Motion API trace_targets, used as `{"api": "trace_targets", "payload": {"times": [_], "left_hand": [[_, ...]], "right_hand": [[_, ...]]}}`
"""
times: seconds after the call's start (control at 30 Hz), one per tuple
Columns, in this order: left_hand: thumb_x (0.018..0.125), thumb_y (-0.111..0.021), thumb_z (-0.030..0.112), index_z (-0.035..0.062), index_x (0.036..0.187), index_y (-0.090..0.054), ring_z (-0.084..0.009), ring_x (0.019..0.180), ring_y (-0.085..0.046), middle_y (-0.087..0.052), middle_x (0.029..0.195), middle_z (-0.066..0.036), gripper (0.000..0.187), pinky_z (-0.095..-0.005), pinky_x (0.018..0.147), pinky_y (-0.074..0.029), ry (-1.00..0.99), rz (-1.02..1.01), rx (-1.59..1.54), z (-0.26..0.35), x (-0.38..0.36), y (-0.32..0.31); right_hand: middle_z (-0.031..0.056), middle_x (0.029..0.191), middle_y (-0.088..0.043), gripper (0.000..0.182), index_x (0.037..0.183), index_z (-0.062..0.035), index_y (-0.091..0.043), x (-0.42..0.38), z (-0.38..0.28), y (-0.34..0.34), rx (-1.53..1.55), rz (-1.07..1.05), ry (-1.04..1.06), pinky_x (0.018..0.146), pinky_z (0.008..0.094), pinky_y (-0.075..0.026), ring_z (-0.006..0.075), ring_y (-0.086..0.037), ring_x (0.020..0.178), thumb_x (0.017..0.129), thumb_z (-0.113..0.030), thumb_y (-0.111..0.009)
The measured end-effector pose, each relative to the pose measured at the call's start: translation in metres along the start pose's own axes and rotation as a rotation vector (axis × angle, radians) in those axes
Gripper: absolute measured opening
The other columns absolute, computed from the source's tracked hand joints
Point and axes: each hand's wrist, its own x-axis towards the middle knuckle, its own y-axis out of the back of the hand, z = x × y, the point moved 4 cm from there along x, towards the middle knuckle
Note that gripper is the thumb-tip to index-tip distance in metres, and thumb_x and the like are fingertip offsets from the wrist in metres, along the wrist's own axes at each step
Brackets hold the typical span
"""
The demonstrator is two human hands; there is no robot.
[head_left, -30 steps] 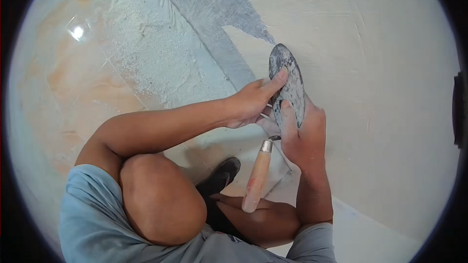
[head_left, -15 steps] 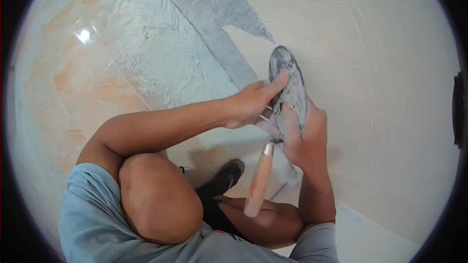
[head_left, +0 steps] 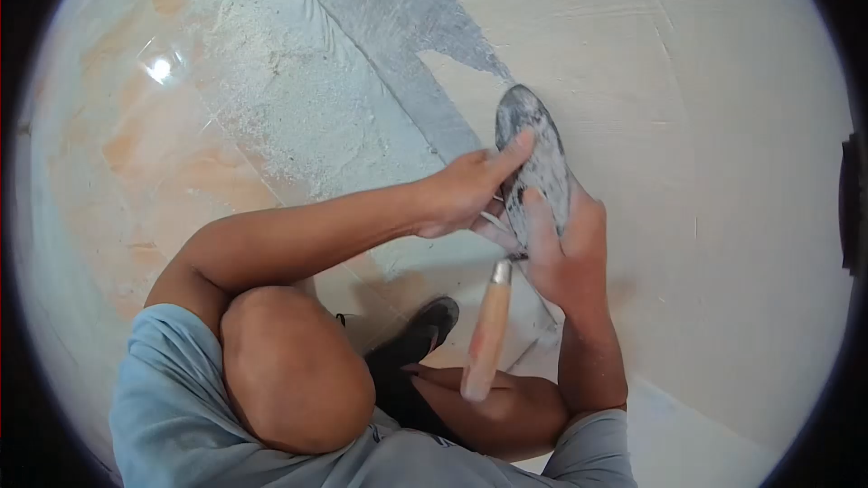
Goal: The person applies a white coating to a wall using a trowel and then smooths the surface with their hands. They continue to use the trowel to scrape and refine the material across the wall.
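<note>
A trowel [head_left: 545,155] with a rounded, smeared grey-and-white blade points away from me. Its wooden handle [head_left: 488,343] hangs back toward my legs, with a metal collar at the blade end. My left hand [head_left: 472,185] pinches the blade from the left side, thumb on its face and fingers partly hidden underneath. On the right edge, my right hand [head_left: 571,248] grips the lower part of the blade, its thumb lying on the face and its other fingers mostly hidden. Neither hand is on the handle.
Beyond the blade is a pale coated wall [head_left: 723,172] with a grey bare patch [head_left: 389,0]. At left, the glossy tiled floor [head_left: 172,163] carries white powder and crumbs [head_left: 289,108]. My bent knee [head_left: 298,370] and dark shoe [head_left: 434,321] are below.
The trowel's handle has shifted very slightly to the right and up. Both hands keep the same hold on the blade.
</note>
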Motion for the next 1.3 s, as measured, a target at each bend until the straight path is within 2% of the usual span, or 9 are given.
{"api": "trace_targets", "payload": {"times": [0.17,0.23,0.27,0.43,0.5,0.77,0.8,1.1,1.3], "left_hand": [[0.097,-0.045,0.077,-0.0021,0.133,-0.054,-0.0284,0.099,-0.066,-0.061,0.122,-0.017,0.087,-0.0505,0.083,-0.063,-0.001,0.025,0.011,-0.006,0.003,0.001],[0.097,-0.045,0.077,-0.0019,0.132,-0.054,-0.0280,0.098,-0.066,-0.062,0.122,-0.016,0.087,-0.0504,0.082,-0.063,0.012,0.019,-0.002,-0.001,-0.001,-0.004],[0.098,-0.045,0.076,-0.0020,0.133,-0.054,-0.0284,0.098,-0.066,-0.062,0.123,-0.017,0.086,-0.0505,0.081,-0.063,-0.009,0.062,0.010,-0.002,0.003,0.003],[0.098,-0.048,0.074,-0.0026,0.133,-0.054,-0.0276,0.099,-0.067,-0.062,0.124,-0.017,0.084,-0.0515,0.082,-0.063,0.011,0.107,-0.016,-0.005,0.003,0.004],[0.099,-0.047,0.073,-0.0027,0.131,-0.055,-0.0266,0.099,-0.067,-0.062,0.124,-0.016,0.083,-0.0510,0.082,-0.063,0.045,-0.021,-0.012,0.001,-0.006,-0.007],[0.099,-0.040,0.077,-0.0026,0.131,-0.058,-0.0252,0.098,-0.066,-0.063,0.121,-0.016,0.088,-0.0478,0.081,-0.062,0.072,0.024,0.037,0.001,-0.004,-0.005],[0.099,-0.041,0.077,-0.0027,0.130,-0.058,-0.0259,0.099,-0.066,-0.063,0.122,-0.016,0.087,-0.0481,0.081,-0.063,0.025,0.064,0.051,-0.002,0.001,0.003],[0.098,-0.041,0.077,-0.0005,0.139,-0.051,-0.0274,0.099,-0.066,-0.061,0.126,-0.016,0.088,-0.0517,0.082,-0.063,0.003,-0.032,0.042,-0.004,0.003,0.005],[0.099,-0.038,0.077,0.0010,0.126,-0.059,-0.0217,0.088,-0.065,-0.064,0.110,-0.012,0.084,-0.0469,0.079,-0.062,0.066,-0.013,0.043,-0.006,0.001,-0.007]], "right_hand": [[0.0302,0.097,-0.071,0.037,0.128,0.0078,-0.058,0.000,0.006,-0.003,-0.044,-0.068,-0.132,0.079,0.0486,-0.056,0.0494,-0.070,0.092,0.097,-0.012,-0.053],[0.0320,0.096,-0.069,0.036,0.127,0.0086,-0.058,-0.001,0.003,0.001,0.062,0.036,0.026,0.079,0.0500,-0.055,0.0509,-0.069,0.093,0.097,-0.012,-0.054],[0.0199,0.097,-0.074,0.032,0.121,0.0112,-0.062,0.001,0.000,0.000,0.009,0.030,-0.037,0.084,0.0375,-0.054,0.0219,-0.070,0.089,0.098,-0.011,-0.055],[0.0217,0.098,-0.074,0.033,0.122,0.0110,-0.062,0.005,0.000,-0.003,-0.048,-0.017,-0.092,0.085,0.0368,-0.054,0.0231,-0.070,0.090,0.098,-0.011,-0.055],[0.0312,0.093,-0.069,0.035,0.124,0.0078,-0.058,0.003,-0.004,0.001,0.031,-0.010,-0.049,0.079,0.0517,-0.055,0.0510,-0.069,0.091,0.097,-0.013,-0.053],[0.0306,0.102,-0.070,0.046,0.139,0.0046,-0.053,0.002,0.002,0.000,0.055,0.025,0.036,0.083,0.0485,-0.055,0.0484,-0.070,0.098,0.097,-0.014,-0.052],[0.0312,0.108,-0.070,0.049,0.143,0.0042,-0.051,0.007,-0.004,0.002,-0.015,-0.055,-0.067,0.087,0.0479,-0.055,0.0480,-0.070,0.103,0.097,-0.014,-0.052],[0.0321,0.111,-0.069,0.051,0.144,0.0041,-0.050,0.009,-0.009,-0.001,-0.016,-0.097,-0.085,0.089,0.0481,-0.055,0.0490,-0.069,0.105,0.095,-0.011,-0.051],[0.0316,0.109,-0.070,0.054,0.145,0.0070,-0.048,0.004,-0.008,0.007,-0.042,-0.067,-0.050,0.088,0.0449,-0.056,0.0479,-0.071,0.102,0.094,-0.008,-0.051]]}}
